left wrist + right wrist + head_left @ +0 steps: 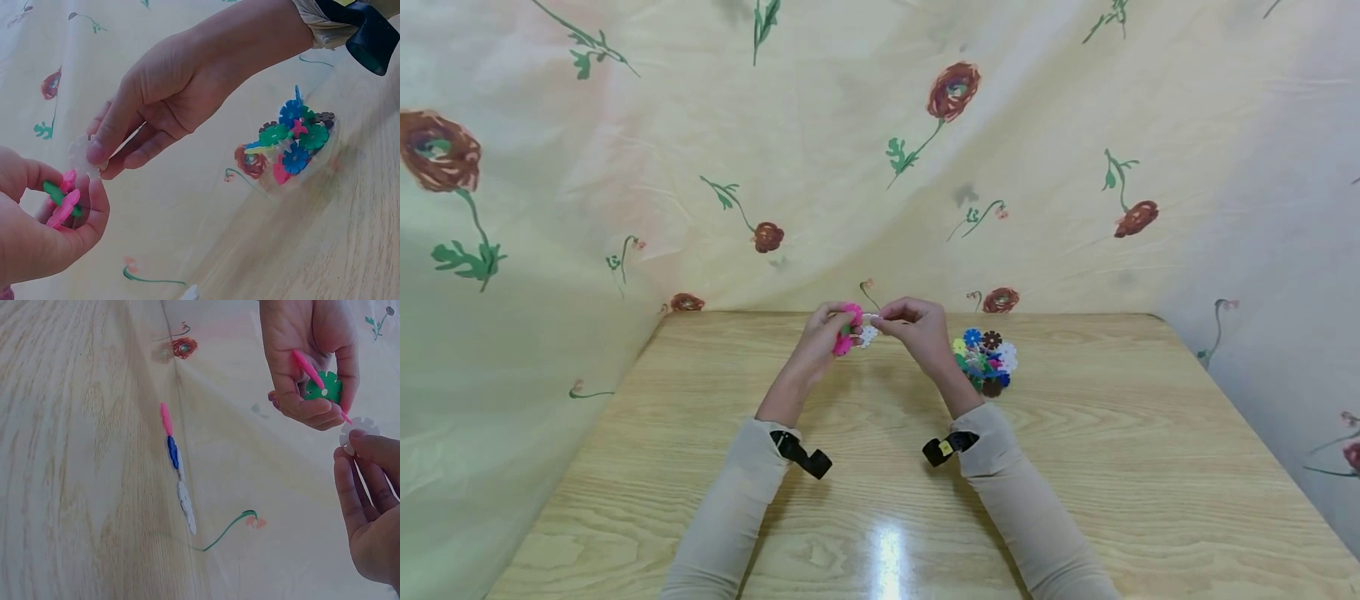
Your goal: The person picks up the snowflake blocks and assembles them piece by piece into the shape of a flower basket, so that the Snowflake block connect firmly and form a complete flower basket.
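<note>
My left hand (817,335) grips a joined piece of two pink notched flower discs (65,211) with a green disc (332,386) between them. Thumb and fingers of my right hand (919,332) pinch a white notched disc (360,432), held at the edge of the pink discs. Whether the white disc is locked into a pink one, I cannot tell. Behind the hands, a row of joined discs, pink, blue (173,452) and white (185,506), lies on the table. Only a white disc (868,336) of it shows plainly in the head view.
A heap of loose coloured flower discs (992,388) lies on the wooden table (1112,467), just right of my right hand. A flowered cloth (850,167) hangs along the table's back edge and both sides. Black straps (805,455) hang from both wrists.
</note>
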The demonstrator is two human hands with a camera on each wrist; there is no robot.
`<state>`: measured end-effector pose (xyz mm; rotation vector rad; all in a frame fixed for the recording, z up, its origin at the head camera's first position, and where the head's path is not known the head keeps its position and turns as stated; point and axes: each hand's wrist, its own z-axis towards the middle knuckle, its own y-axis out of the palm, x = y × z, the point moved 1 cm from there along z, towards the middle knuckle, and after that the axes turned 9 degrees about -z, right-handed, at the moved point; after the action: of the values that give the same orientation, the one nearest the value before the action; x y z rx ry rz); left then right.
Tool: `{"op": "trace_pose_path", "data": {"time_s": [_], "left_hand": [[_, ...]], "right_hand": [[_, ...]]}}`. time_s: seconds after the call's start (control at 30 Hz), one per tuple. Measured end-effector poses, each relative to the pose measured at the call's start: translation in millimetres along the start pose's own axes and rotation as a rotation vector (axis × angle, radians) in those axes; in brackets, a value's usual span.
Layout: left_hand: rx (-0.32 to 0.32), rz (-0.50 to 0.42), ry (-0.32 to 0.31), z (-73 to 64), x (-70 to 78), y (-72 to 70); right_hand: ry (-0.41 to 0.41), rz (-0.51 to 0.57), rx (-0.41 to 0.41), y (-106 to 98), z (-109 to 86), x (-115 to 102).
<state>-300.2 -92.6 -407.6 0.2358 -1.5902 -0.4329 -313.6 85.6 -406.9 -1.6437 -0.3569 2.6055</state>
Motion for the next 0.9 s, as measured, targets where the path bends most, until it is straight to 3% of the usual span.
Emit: {"op": "trace_pose_path", "data": {"time_s": [0.43, 0.7, 0.9], "left_hand": [[-0.042, -0.011, -0.011, -1.3, -5.3, 8.3], [-0.064, 0.037, -0.012, -1.5, -4.9, 5.3], [-0.080, 0.074, -0.002, -1.7, -4.5, 5.0]], "right_hand": [[-0.042, -0.029, 0.021, -10.9, 4.7, 4.0], [-0.034, -0.030, -0.019, -12.5, 6.6, 4.4], [-0.021, -0.042, -0.005, -8.7, 4.3, 3.6]]}}
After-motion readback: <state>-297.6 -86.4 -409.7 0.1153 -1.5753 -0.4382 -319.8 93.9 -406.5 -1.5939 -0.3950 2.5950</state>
